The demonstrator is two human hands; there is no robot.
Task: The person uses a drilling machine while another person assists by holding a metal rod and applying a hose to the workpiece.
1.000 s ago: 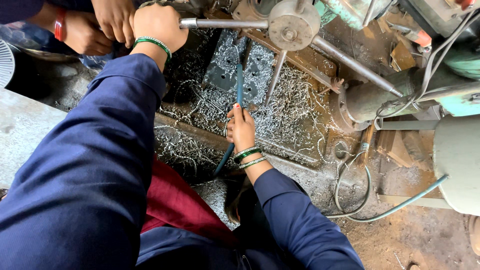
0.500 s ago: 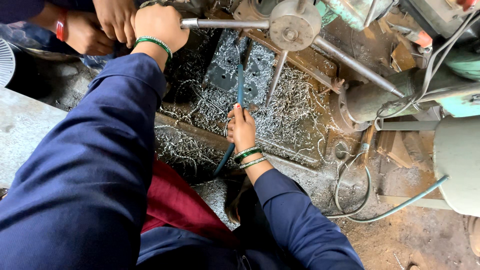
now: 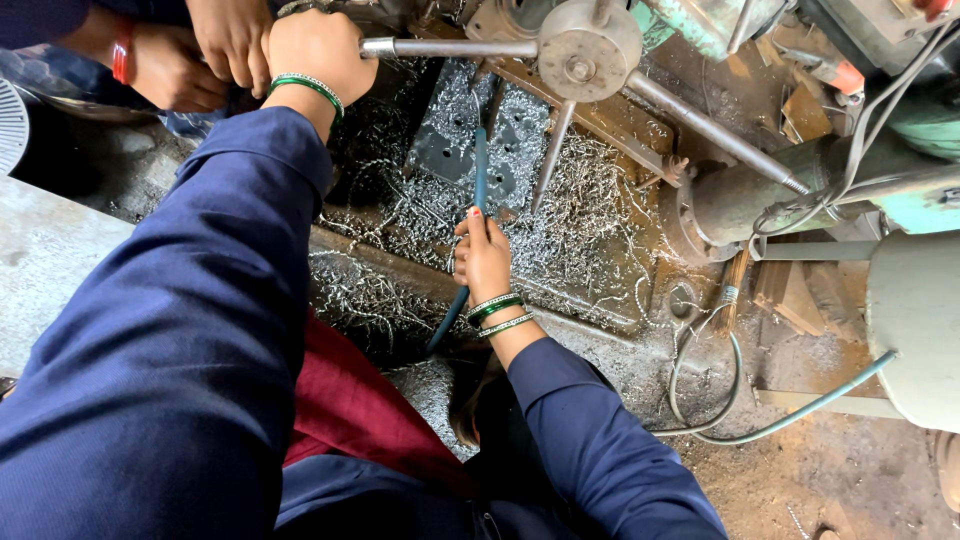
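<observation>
My left hand (image 3: 318, 52) is closed around the end of a steel feed lever (image 3: 450, 47) that runs to a round hub (image 3: 588, 50) with several spokes. My right hand (image 3: 484, 258) grips a thin teal hose (image 3: 480, 165), its tip pointing up over a dark perforated metal plate (image 3: 448, 140) on the machine table. Both wrists carry green bangles, and both arms are in dark blue sleeves.
Another person's hands (image 3: 190, 60) work at the top left, right beside my left hand. Curly metal shavings (image 3: 590, 220) cover the table. A grey cylinder (image 3: 745, 200), loose cables (image 3: 715, 400) and a pale drum (image 3: 915, 330) stand to the right.
</observation>
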